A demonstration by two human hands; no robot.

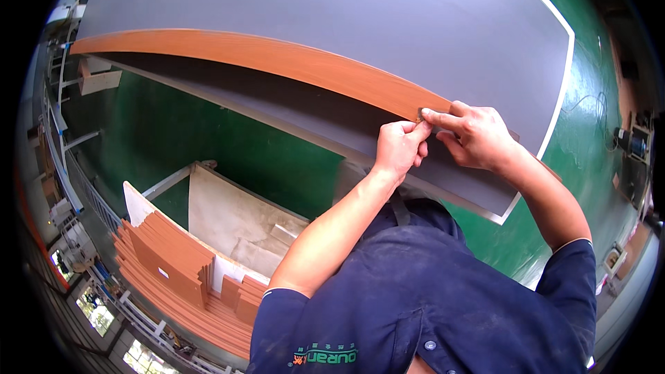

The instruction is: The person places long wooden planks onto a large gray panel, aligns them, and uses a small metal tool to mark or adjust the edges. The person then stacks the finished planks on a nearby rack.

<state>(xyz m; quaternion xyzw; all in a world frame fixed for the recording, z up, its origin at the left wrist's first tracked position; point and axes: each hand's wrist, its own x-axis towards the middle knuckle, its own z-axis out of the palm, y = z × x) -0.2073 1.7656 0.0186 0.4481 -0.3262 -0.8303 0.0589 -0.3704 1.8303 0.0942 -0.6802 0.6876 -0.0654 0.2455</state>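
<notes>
A long orange-brown wood-grain board (277,62) stretches across the grey tabletop (332,0), its near edge over a dark shadowed strip. At the board's right part, my left hand (402,147) is closed in a pinch on a small dark piece (420,113) at the near edge. Its exact kind is too small to make out. My right hand (476,133) bends over the same edge, the index finger on top against that piece and the thumb lower down. The board's right end is partly hidden under my right hand and forearm.
At lower left, orange-brown boards (170,253) are stacked beside an off-white panel (228,197). Green floor (180,131) shows between them and the table. The table's white-edged corner (500,220) lies close to my right side. Metal railings (66,145) stand far left.
</notes>
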